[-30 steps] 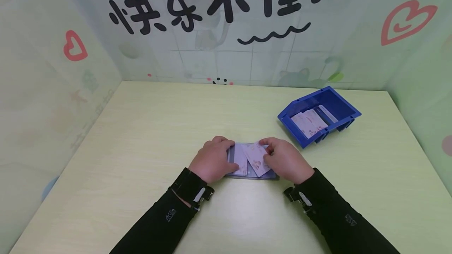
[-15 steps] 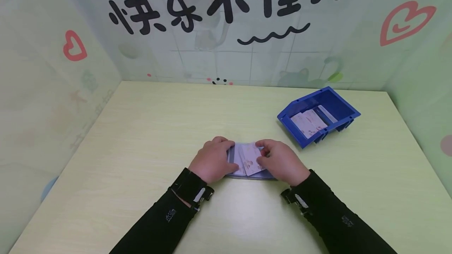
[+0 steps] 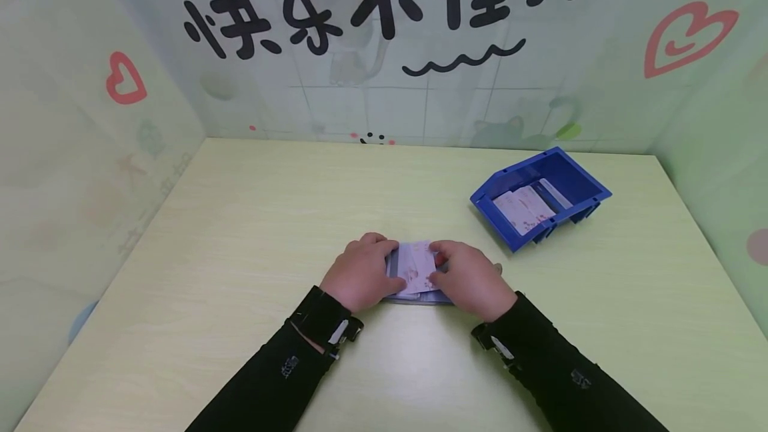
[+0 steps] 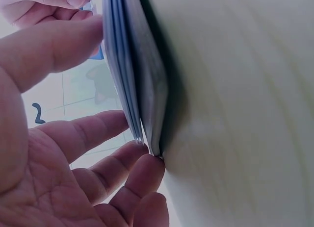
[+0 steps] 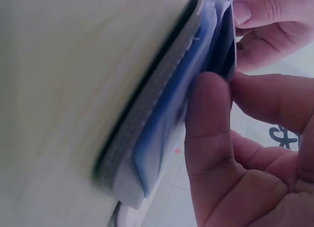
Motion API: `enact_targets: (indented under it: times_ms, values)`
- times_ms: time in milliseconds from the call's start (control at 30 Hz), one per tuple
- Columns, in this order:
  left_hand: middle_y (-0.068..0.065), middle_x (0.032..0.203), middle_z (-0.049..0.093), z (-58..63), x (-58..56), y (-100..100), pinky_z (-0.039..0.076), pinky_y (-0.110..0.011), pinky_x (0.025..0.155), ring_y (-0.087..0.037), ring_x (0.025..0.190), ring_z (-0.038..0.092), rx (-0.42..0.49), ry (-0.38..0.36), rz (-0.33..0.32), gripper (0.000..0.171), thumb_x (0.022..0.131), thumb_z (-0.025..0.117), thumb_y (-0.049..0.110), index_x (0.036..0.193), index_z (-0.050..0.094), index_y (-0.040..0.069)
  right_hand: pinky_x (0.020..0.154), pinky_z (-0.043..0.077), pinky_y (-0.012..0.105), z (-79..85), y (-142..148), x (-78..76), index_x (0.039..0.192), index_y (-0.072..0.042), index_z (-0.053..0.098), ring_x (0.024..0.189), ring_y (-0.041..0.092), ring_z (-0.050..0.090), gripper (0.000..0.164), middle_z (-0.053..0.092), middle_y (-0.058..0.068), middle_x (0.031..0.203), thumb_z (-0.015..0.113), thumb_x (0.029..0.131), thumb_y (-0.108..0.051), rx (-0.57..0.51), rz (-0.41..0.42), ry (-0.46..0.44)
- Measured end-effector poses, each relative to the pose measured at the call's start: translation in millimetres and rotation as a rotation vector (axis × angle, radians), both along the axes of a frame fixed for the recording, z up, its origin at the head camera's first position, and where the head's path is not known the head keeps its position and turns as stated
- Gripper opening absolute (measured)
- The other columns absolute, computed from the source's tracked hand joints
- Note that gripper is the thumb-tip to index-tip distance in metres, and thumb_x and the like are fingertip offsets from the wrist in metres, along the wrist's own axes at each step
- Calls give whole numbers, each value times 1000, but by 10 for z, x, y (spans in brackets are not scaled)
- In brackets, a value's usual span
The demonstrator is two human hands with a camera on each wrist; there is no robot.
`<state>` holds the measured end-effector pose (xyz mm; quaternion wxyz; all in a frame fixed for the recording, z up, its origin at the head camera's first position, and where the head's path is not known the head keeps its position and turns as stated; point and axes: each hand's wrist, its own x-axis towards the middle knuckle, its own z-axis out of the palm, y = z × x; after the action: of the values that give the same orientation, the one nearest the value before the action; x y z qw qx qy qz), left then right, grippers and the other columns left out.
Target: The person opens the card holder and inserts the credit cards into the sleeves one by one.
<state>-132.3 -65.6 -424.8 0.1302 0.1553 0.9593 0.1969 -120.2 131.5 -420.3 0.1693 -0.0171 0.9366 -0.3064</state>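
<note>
A card holder (image 3: 423, 297) with a grey cover and clear leaves lies opened on the table in front of the person. Gripping its left end is the left hand (image 3: 362, 273), thumb over the top and fingertips along the far edge. In the left wrist view the stacked leaves (image 4: 120, 65) show edge-on between that thumb and fingers. The right hand (image 3: 477, 280) pinches a pale printed card (image 3: 420, 271) between thumb and fingers, flat over the holder's left part. Seen from the right wrist, the grey stitched cover (image 5: 147, 114) lies below the thumb, with bluish clear leaves above it.
A blue plastic bin (image 3: 591, 185) stands at the back right, tilted to the view. Inside lie several pale printed cards (image 3: 522, 210). The light wooden table (image 3: 270, 219) meets printed walls (image 3: 360, 105) at the back and both sides.
The right hand has moved left with the card, which has turned straighter and slid over the holder's left part. The left hand has stayed in place.
</note>
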Motion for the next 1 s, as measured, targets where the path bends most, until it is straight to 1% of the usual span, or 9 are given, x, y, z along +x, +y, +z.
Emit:
enact_targets:
  times_ms: [133, 233, 300, 367, 467, 600, 733, 833, 1000]
  values:
    - [-14, 150, 57, 3, 2, 5, 54, -48, 105, -36, 124, 60, -3, -1, 2, 68, 91, 80, 42, 148, 61, 11, 102, 53, 51, 1, -14, 24, 148, -4, 59, 114, 27, 64, 50, 73, 9, 123, 70, 100, -15, 11, 16, 18]
    - [-15, 150, 57, 3, 5, 8, 53, -48, 105, -36, 125, 60, -5, 2, 0, 68, 91, 80, 43, 148, 61, 10, 108, 52, 53, 0, -22, 38, 149, -3, 58, 123, 30, 65, 51, 72, 12, 130, 70, 100, -14, 8, 23, 31]
    - [-15, 150, 57, 1, 6, 9, 53, -48, 106, -36, 125, 60, -4, 3, -2, 69, 91, 81, 43, 148, 61, 10, 112, 49, 54, 2, -28, 48, 150, -1, 55, 130, 32, 63, 54, 70, 14, 136, 70, 100, -14, -5, 21, 36]
    - [-15, 149, 58, -1, 5, 9, 53, -48, 106, -37, 126, 60, -4, 5, -4, 69, 91, 81, 43, 148, 61, 10, 113, 48, 54, 3, -35, 54, 152, -1, 53, 133, 33, 61, 56, 67, 15, 141, 70, 100, -13, -21, 9, 33]
    - [-15, 150, 57, 0, 3, 11, 52, -48, 107, -37, 126, 60, -2, 2, -3, 69, 92, 80, 43, 148, 61, 10, 112, 50, 53, 6, -50, 61, 153, -2, 52, 130, 32, 62, 57, 66, 15, 142, 70, 99, -12, -42, -10, 22]
    - [-15, 150, 57, 0, -1, 11, 52, -48, 108, -37, 126, 60, -3, -5, 5, 68, 92, 79, 44, 149, 60, 11, 104, 55, 49, 16, -62, 73, 151, -4, 54, 119, 29, 65, 55, 68, 13, 138, 71, 99, -13, -48, -16, 8]
    - [-15, 150, 57, 9, 1, 10, 52, -48, 108, -37, 126, 61, -4, -8, 10, 69, 93, 79, 44, 149, 60, 10, 101, 57, 47, 31, -57, 95, 153, -4, 53, 117, 27, 67, 57, 69, 11, 138, 71, 99, -14, -45, -1, 7]
    - [-15, 150, 58, 12, 2, 9, 52, -47, 108, -37, 126, 61, -4, -4, 8, 69, 93, 79, 44, 149, 60, 9, 101, 57, 47, 39, -51, 113, 155, -4, 51, 119, 26, 68, 60, 69, 11, 139, 71, 99, -16, -52, 15, 0]
    - [-15, 150, 58, 2, -5, 4, 52, -48, 107, -38, 125, 62, -6, 4, 2, 69, 93, 79, 43, 149, 59, 8, 94, 59, 42, 43, -54, 140, 156, -3, 49, 113, 22, 69, 62, 69, 11, 141, 72, 99, -15, -90, 40, -12]
